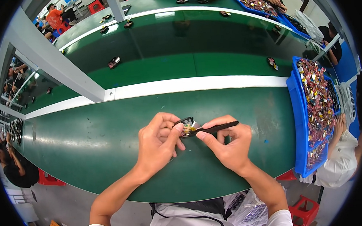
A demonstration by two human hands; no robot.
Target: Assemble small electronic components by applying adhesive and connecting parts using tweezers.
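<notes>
"Busy room, this. There's a broad green tabletop (78, 158) under those hands, a white rail (212, 83) running across beyond the fingers, and a glossy green strip (163, 69) past that."

"And where's the little piece being worked on?"

"Right between the two sets of fingers, lifted just off the surface by the look of it. It's a small black casing (186, 130), open, with yellow bits showing inside and a silver piece (195, 125) sticking up by the right fingertips."

"Who's got hold of it?"

"The left hand (155, 144). Its thumb and fingers are clamped on the casing's left side. The right hand (234, 147) pinches a slim dark tool (222, 127) between thumb and forefinger, its near end at the casing's right edge."

"Touching it?"

"I can't tell from here; the fingertips crowd that spot."

"Anything else about?"

"Well to the right of the fingers, a blue tray (298, 128) heaped with small wired parts (316, 95). On the strip, one dark unit (114, 62) lies ahead and left of the fingers, and another unit (272, 63) ahead and right."
</notes>
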